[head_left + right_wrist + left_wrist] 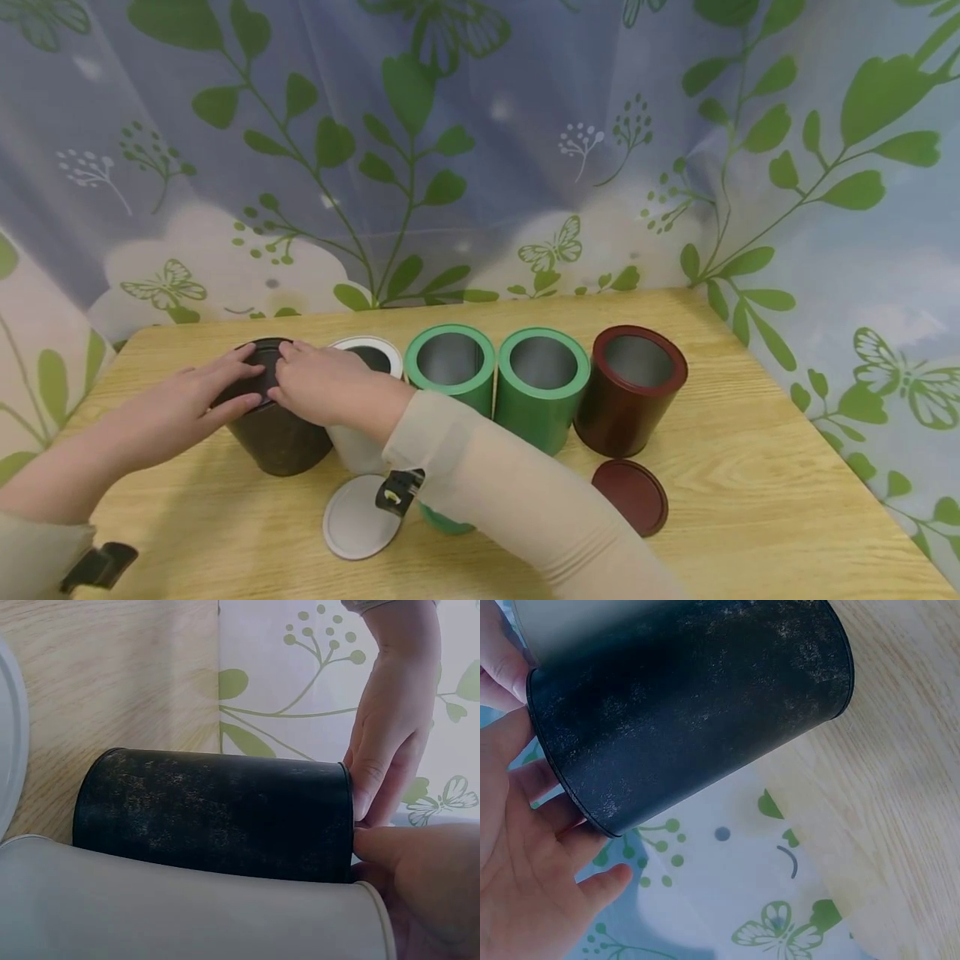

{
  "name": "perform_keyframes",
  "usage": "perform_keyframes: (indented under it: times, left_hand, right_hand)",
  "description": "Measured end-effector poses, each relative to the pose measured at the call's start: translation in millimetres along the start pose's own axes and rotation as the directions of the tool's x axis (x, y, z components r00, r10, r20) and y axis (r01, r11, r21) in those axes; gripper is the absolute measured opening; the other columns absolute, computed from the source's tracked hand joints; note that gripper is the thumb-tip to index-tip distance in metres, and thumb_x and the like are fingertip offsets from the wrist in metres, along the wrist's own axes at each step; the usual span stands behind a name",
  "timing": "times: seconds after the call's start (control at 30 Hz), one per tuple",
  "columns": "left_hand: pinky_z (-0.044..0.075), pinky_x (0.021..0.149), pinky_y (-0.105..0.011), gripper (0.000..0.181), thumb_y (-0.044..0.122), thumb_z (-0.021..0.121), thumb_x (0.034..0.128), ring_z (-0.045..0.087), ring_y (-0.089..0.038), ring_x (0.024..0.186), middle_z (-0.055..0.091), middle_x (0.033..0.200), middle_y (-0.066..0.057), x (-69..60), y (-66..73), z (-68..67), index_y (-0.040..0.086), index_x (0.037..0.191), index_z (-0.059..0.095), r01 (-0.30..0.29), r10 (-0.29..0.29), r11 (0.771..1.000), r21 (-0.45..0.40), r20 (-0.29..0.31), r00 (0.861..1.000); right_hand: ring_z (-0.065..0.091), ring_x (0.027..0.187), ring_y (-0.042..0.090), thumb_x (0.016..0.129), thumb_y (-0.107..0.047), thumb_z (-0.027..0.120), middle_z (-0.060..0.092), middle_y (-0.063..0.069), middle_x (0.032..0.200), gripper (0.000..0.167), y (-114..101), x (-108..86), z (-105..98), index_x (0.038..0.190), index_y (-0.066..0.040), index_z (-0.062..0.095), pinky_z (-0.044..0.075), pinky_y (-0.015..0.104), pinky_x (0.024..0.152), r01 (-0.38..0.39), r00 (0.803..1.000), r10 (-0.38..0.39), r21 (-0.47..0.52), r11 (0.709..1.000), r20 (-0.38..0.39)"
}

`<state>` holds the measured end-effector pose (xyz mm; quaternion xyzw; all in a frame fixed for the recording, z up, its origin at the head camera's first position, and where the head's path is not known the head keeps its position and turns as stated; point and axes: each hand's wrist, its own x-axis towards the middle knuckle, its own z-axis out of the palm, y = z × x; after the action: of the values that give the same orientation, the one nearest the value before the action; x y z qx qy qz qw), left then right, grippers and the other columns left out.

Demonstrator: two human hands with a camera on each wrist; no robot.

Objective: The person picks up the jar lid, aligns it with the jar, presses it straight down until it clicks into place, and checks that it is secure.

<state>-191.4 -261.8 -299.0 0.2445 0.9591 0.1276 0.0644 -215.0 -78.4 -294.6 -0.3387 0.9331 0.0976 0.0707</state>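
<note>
A black can [281,442] with scuffed sides stands upright at the left of the row. Its top looks dark, as if covered by a black lid [258,385], partly hidden by the hands. My left hand [206,396] rests on that top with fingers spread across it. From the other side my right hand [318,383] presses on the top near the rim, thumb at the edge in the right wrist view. In the left wrist view, several left fingers [574,832] reach past the can's rim. A white can [187,907] stands right beside the black one.
Two green cans [543,417] and a dark red can [626,408], tops uncovered, continue the row. In front lie a white lid [360,521], a dark red lid [633,497] and a green lid [446,522] mostly under the right sleeve. A patterned curtain [525,167] hangs behind the wooden table [757,500].
</note>
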Motion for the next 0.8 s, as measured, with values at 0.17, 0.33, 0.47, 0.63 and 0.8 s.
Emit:
perform_keyframes:
  times: [0.17,0.33,0.47,0.63,0.8]
  left_hand:
    - [0.037,0.087,-0.063,0.059,0.044,0.045,0.0969,0.043,-0.053,0.115,0.037,0.139,-0.028,0.6,0.2,-1.9,0.003,0.139,0.042,-0.013,0.014,0.999,0.03,-0.02,1.0]
    - [0.039,0.089,-0.06,0.057,0.044,0.047,0.0959,0.044,-0.048,0.117,0.039,0.137,-0.029,1.2,-0.2,-3.2,0.003,0.135,0.048,-0.015,0.016,0.999,0.038,-0.022,1.0]
    - [0.039,0.089,-0.059,0.056,0.042,0.05,0.0954,0.044,-0.048,0.118,0.039,0.137,-0.03,2.5,1.1,-3.4,0.001,0.133,0.049,-0.023,0.023,0.999,0.048,-0.017,1.0]
    - [0.04,0.087,-0.059,0.055,0.042,0.05,0.0952,0.044,-0.049,0.117,0.036,0.139,-0.03,3.5,2.5,-4.5,0.0,0.131,0.05,-0.029,0.029,0.997,0.07,-0.006,1.0]
    - [0.04,0.087,-0.059,0.054,0.041,0.051,0.0951,0.043,-0.05,0.117,0.033,0.141,-0.03,5.3,3.3,-8.6,0.001,0.132,0.05,-0.056,0.055,0.996,0.073,0.018,0.998]
  right_hand:
    - [0.011,0.14,0.009,0.1,-0.047,0.024,0.017,-0.009,0.153,0.05,-1.2,-1.3,-1.7,0.146,-0.028,0.032,0.022,0.029,0.11,-0.017,1.0,0.017,-0.002,1.0,0.014]
    - [0.009,0.14,0.008,0.1,-0.048,0.023,0.014,-0.011,0.154,0.05,-2.4,-1.3,-2.8,0.146,-0.03,0.03,0.021,0.032,0.111,-0.036,0.999,0.034,0.027,0.999,0.039]
    - [0.008,0.14,0.007,0.1,-0.048,0.025,0.013,-0.012,0.154,0.049,-2.5,-0.4,-4.0,0.146,-0.031,0.031,0.021,0.032,0.11,-0.047,0.998,0.044,0.063,0.997,0.055]
    - [0.009,0.139,0.005,0.099,-0.048,0.028,0.014,-0.015,0.153,0.046,-2.5,0.6,-5.8,0.143,-0.035,0.036,0.021,0.032,0.11,-0.069,0.996,0.061,0.105,0.992,0.072]
    - [0.007,0.139,0.005,0.099,-0.049,0.026,0.011,-0.016,0.153,0.046,-4.0,1.8,-6.7,0.144,-0.037,0.033,0.02,0.032,0.11,-0.085,0.993,0.076,0.096,0.992,0.086]
